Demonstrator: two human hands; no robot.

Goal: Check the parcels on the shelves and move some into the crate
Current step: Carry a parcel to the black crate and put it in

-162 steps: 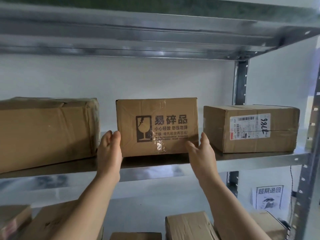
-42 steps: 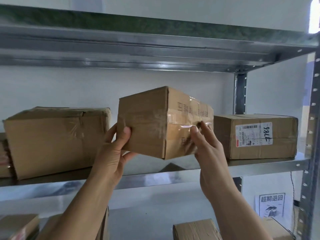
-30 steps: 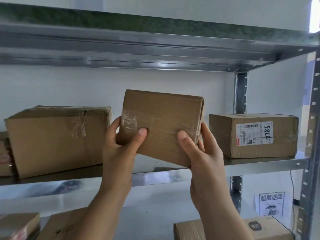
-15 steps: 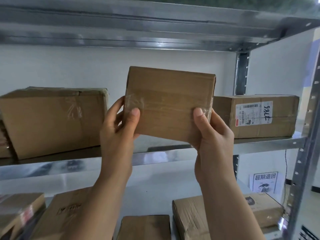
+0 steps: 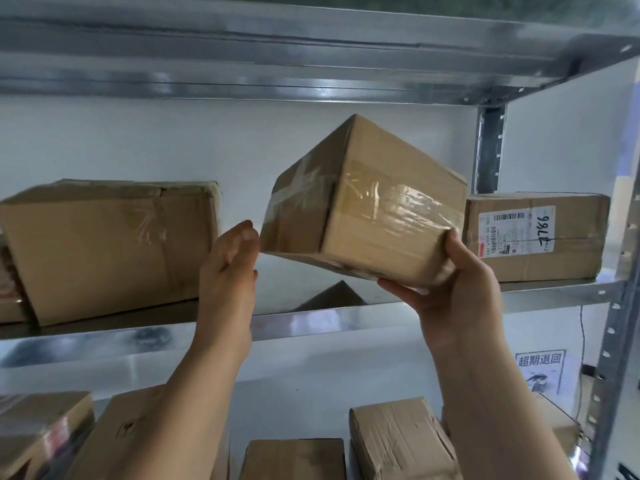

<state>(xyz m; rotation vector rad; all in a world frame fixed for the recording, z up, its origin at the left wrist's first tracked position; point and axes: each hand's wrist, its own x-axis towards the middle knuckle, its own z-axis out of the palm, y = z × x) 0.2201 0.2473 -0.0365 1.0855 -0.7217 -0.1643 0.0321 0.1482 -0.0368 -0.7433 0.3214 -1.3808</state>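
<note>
While the parcel [image 5: 363,209] hangs tilted above the shelf [image 5: 346,318], the right hand [image 5: 453,292] clamps its lower right corner. The left hand [image 5: 228,261] is unclasped, fingertips just beside the left face. Its long axis runs down toward the right hand, the nearer support.

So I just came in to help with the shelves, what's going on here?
A person is checking a taped cardboard parcel, holding it tilted in the air in front of the middle shelf. The right hand has its grip under the lower right corner; the left hand is open beside the left edge. Other parcels sit on the shelves.
</note>
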